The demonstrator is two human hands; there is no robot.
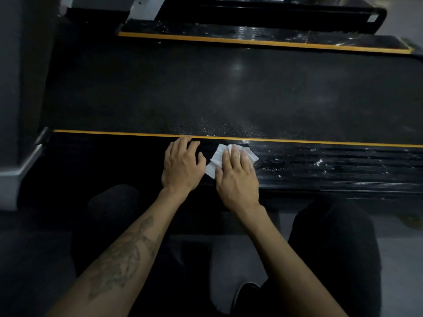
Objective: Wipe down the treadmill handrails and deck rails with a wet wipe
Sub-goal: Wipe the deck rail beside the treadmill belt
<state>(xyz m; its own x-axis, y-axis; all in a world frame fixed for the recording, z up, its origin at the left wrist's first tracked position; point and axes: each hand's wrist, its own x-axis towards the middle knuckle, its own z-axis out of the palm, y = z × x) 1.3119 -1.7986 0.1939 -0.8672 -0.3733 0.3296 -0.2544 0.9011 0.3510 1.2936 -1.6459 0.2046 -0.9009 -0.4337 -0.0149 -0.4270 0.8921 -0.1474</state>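
A white wet wipe (217, 156) lies flat on the near black ribbed deck rail (332, 168) of the treadmill. My right hand (238, 177) presses down on the wipe with straight fingers. My left hand (182, 165) rests beside it on the same rail, fingers spread and touching the surface near the yellow edge strip (114, 133). To the right of the wipe the rail glistens with wet streaks. The far deck rail (263, 34), also edged in yellow, shines wet too.
The dark treadmill belt (229, 88) runs between the two rails. A grey upright post base (146, 8) stands at the far rail. A grey frame piece (13, 175) sits at the left. My knees in dark trousers (338, 248) are close below the near rail.
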